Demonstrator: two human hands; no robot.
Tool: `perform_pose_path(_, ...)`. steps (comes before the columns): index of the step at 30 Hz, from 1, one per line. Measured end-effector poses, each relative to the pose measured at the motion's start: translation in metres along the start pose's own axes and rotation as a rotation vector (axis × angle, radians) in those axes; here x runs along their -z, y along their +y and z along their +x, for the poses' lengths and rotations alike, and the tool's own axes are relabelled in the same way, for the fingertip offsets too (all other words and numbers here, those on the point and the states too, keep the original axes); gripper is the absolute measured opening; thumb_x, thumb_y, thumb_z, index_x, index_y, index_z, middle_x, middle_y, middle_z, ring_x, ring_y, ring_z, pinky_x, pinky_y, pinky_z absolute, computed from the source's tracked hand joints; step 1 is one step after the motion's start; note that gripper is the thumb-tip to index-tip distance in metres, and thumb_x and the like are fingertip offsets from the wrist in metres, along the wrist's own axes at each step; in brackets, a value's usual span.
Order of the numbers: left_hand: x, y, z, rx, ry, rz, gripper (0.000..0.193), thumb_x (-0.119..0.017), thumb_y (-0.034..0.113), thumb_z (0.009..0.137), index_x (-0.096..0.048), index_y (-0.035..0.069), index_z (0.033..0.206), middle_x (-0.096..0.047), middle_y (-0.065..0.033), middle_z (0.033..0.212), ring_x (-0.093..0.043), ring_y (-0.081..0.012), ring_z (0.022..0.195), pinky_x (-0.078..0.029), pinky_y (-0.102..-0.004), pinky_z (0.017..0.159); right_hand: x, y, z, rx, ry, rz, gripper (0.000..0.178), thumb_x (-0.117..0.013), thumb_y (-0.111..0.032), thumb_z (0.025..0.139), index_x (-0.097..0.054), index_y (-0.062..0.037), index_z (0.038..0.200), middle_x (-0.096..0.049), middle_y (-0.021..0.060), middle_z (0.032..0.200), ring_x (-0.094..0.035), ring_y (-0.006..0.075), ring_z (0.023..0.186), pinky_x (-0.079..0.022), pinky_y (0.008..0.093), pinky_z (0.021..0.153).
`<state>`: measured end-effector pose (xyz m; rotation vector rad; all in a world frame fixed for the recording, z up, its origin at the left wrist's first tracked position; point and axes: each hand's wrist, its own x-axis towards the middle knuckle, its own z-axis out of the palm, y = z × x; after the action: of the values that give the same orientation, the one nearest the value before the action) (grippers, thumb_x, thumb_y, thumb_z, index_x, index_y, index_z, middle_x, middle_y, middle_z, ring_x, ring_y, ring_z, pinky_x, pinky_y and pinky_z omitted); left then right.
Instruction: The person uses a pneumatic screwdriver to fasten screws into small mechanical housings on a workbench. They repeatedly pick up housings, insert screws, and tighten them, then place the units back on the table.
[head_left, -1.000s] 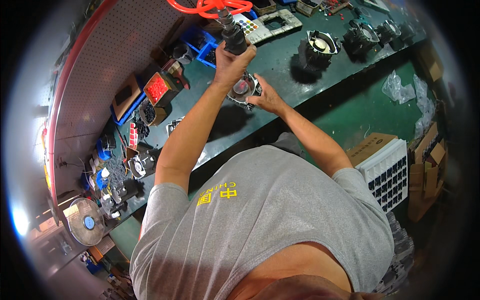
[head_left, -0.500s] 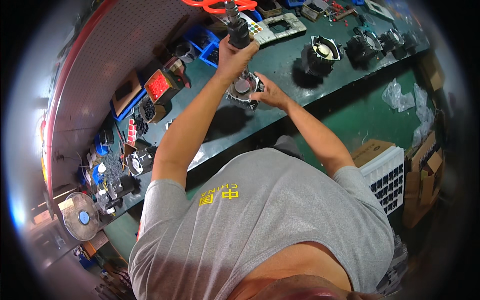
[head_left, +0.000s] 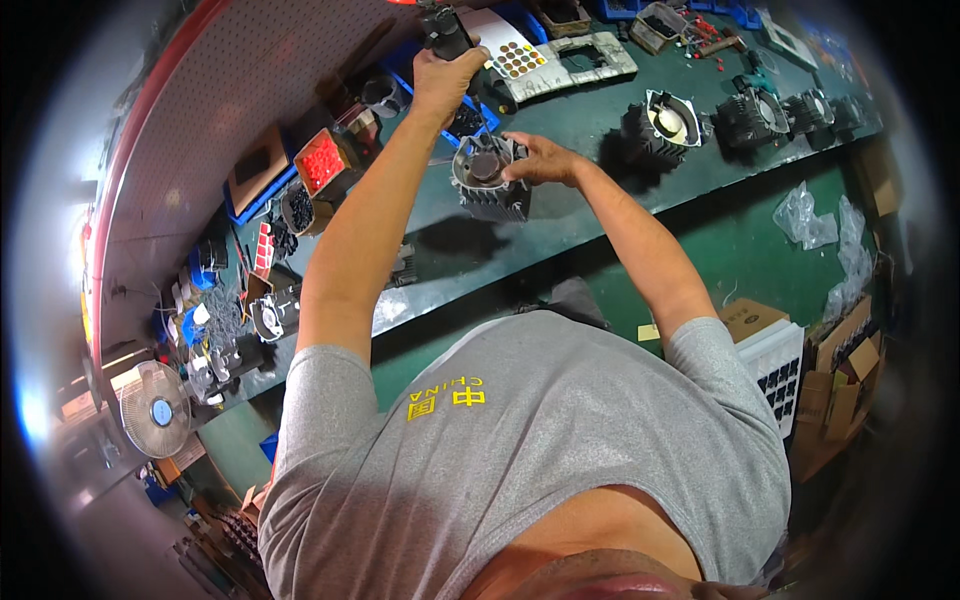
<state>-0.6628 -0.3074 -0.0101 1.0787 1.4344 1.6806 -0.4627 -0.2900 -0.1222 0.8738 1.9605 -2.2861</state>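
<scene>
Left grip wraps black power tool, now shifted up and away from finned housing; tool work there seems paused. Right grip clasps the housing's rim; housing stands upright on counter.

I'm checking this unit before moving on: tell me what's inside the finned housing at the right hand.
Inside the finned housing shows a dark, round piece. What lies beneath that piece is covered, and the right hand hides some of the housing's right side.
</scene>
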Motion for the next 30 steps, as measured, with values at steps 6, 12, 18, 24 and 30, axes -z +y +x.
perform_pose_path(6,0.005,-0.002,0.012,0.037,0.037,-0.027,0.023,-0.079,0.007,0.081,-0.07,0.0,0.102,-0.07,-0.003,0.085,-0.065,-0.0113,0.075,-0.053,-0.026,0.074,0.01,-0.014,0.009,-0.062,-0.016,0.032,0.1,-0.084,-0.026,0.077,-0.031,-0.0098,0.159,-0.068,0.0053,0.107,-0.059,0.0123,0.086,-0.048,0.0282,0.072)
perform_pose_path(12,0.009,-0.014,0.027,0.042,0.068,-0.002,0.024,-0.079,0.005,0.081,-0.069,0.0,0.102,-0.07,-0.004,0.084,-0.065,-0.0119,0.075,-0.053,-0.0262,0.073,0.024,-0.009,0.026,-0.115,-0.014,-0.025,0.1,-0.084,-0.025,0.077,-0.03,-0.0114,0.16,-0.067,0.004,0.101,-0.059,0.0124,0.082,-0.048,0.0282,0.072)
perform_pose_path(18,0.002,-0.019,0.031,0.032,0.085,0.025,0.017,-0.078,0.006,0.082,-0.07,0.0,0.095,-0.07,-0.0044,0.081,-0.066,-0.0121,0.071,-0.053,-0.0268,0.07,0.031,-0.005,0.028,-0.111,-0.002,-0.027,0.098,-0.083,-0.025,0.078,-0.031,-0.0113,0.16,-0.068,0.0038,0.1,-0.06,0.0119,0.082,-0.048,0.029,0.074)
perform_pose_path(24,0.001,-0.019,0.033,0.046,0.04,0.087,0.012,-0.077,0.008,0.083,-0.07,0.001,0.09,-0.07,-0.0041,0.08,-0.065,-0.0116,0.07,-0.053,-0.0261,0.069,0.036,0.001,0.027,-0.079,-0.025,-0.051,0.097,-0.082,-0.025,0.079,-0.031,-0.0105,0.16,-0.07,0.0039,0.098,-0.059,0.0096,0.081,-0.048,0.0277,0.071)
perform_pose_path(30,-0.003,-0.017,0.032,0.043,0.041,0.077,0.012,-0.076,0.009,0.083,-0.069,0.001,0.089,-0.07,-0.0039,0.079,-0.065,-0.0118,0.07,-0.053,-0.0263,0.07,0.036,0.002,0.025,-0.068,-0.049,0.014,0.095,-0.083,-0.024,0.079,-0.032,-0.0101,0.159,-0.067,0.0018,0.091,-0.055,0.0078,0.074,-0.045,0.0255,0.067)
